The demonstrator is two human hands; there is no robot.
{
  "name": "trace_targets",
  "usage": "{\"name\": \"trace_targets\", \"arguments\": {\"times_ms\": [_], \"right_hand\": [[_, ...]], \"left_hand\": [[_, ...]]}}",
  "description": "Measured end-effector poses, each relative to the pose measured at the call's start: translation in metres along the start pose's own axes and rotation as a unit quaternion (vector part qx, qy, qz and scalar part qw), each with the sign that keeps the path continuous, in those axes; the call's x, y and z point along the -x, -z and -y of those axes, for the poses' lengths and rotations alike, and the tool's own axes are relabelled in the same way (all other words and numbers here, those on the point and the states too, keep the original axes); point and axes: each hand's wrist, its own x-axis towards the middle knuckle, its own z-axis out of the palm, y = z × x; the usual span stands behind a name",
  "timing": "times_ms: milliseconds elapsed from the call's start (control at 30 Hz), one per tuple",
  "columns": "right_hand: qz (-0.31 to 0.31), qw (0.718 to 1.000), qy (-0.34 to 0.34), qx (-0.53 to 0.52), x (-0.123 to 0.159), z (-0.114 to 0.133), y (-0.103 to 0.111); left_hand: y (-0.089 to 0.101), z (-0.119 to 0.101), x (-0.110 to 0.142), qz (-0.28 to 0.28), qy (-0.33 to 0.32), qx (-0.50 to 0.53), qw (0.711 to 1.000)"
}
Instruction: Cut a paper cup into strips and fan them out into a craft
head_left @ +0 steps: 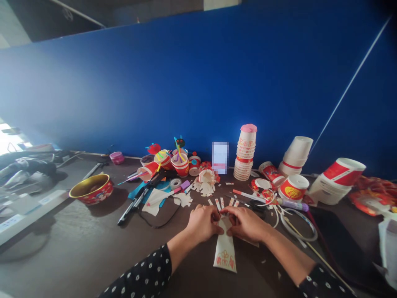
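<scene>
Both hands meet on a flattened white paper cup [225, 252] with an orange and red print near its wide lower end. My left hand [203, 221] pinches its left side, thumb on the front and fingers curled at the top. On the other side, my right hand [246, 223] grips it the same way, fingertips close to the left ones. Narrow printed paper strips [221, 203] fan out beyond my fingers; where they join the cup is hidden. Just past them lies a cut white paper piece [206, 186] with a fringed edge.
A tall stack of paper cups [245, 161] stands at the back, with more cups [293, 188] to the right. A red and gold bowl [93, 190] sits left. A glue gun [136, 203], paper scraps [156, 200], a coiled tube [299, 225] and a power strip [34, 213] lie around.
</scene>
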Motion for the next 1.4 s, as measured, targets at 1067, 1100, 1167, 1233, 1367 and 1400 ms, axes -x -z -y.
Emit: {"name": "trace_targets", "arguments": {"times_ms": [1067,1100,1167,1233,1367,1400], "right_hand": [[-0.142,0.989,0.047,-0.008,0.009,-0.006,0.004],[-0.144,0.988,0.052,0.009,0.010,-0.006,0.004],[-0.127,0.989,0.057,0.046,0.012,-0.004,0.005],[-0.106,0.990,0.050,0.084,0.013,-0.003,0.005],[-0.075,0.985,0.036,0.151,0.014,-0.003,0.006],[-0.068,0.984,0.040,0.161,0.014,-0.004,0.007]], "left_hand": [[-0.003,0.006,0.007,-0.125,-0.144,-0.035,0.981],[-0.003,0.006,0.007,-0.111,-0.159,-0.039,0.980],[-0.003,0.005,0.007,-0.083,-0.184,-0.058,0.978],[-0.004,0.004,0.007,-0.060,-0.194,-0.084,0.975],[-0.004,0.002,0.007,-0.032,-0.194,-0.134,0.971],[-0.004,0.002,0.007,-0.029,-0.194,-0.145,0.970]]}}
